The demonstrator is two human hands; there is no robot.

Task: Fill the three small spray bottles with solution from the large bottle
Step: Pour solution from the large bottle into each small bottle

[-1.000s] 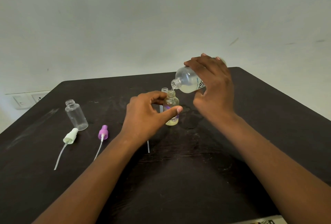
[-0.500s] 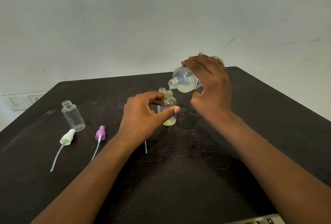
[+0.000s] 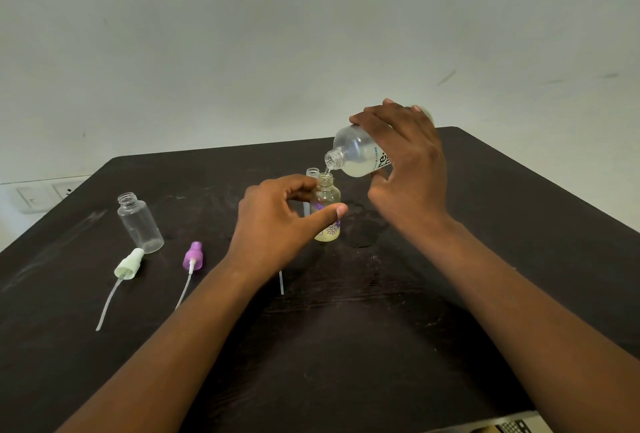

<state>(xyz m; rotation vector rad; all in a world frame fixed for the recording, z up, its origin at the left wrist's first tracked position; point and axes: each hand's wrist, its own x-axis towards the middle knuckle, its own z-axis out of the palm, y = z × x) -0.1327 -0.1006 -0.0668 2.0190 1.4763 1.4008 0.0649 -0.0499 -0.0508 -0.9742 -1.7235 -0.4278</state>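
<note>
A dark wood-grain table [image 3: 346,346] is filling the lower half of the view, its top showing pale scuffs and faint ring marks, and it is standing against a plain off-white wall [image 3: 242,34]. A white switch and socket plate [image 3: 41,192] is sitting on that wall at 9 o'clock.

Just past the table's middle, toward 12 o'clock, the left hand [image 3: 277,224] is curling finger and thumb around a small flower-printed spray bottle [image 3: 327,211], which is standing upright and holding yellowish liquid. The right hand [image 3: 405,169] is gripping the large clear bottle [image 3: 356,155], tilting it so its open neck is sitting just above the small bottle's mouth while a thin stream is running in. A second small bottle's neck [image 3: 312,172] is peeking out just behind the left fingers.

At 9 o'clock an empty clear spray bottle [image 3: 140,223] is standing uncapped. Near it, toward 8 o'clock, a pale green spray pump [image 3: 129,264] and a purple spray pump [image 3: 193,256] are lying with their dip tubes trailing toward the viewer. Another thin dip tube [image 3: 281,282] is showing beside the left wrist.
</note>
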